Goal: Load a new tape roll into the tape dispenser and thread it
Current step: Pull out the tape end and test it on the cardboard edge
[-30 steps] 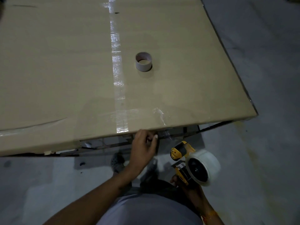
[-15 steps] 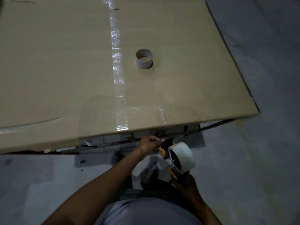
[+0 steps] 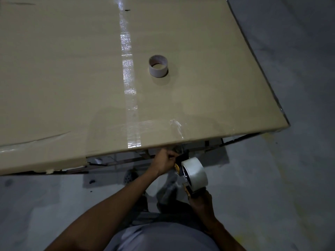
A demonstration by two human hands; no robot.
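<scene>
A yellow and black tape dispenser [image 3: 179, 166] carries a full roll of clear tape [image 3: 196, 173] and hangs just below the near edge of a big cardboard box. My right hand [image 3: 200, 201] grips the dispenser's handle from underneath. My left hand [image 3: 165, 161] is closed at the dispenser's front end, fingers pinched by the black plate there; whether they hold the tape's end is too dark to tell. An empty cardboard tape core [image 3: 158, 68] stands upright on the box top, far from both hands.
The large flat cardboard box [image 3: 63, 78] fills the upper view, sealed with strips of clear tape [image 3: 129, 84]. A loose tape scrap [image 3: 176, 126] sticks near its front edge. Grey concrete floor [image 3: 281, 178] lies to the right and below.
My right hand has lifted the dispenser up and left toward the box edge. My left hand left the box edge and closed on the dispenser's front end.
</scene>
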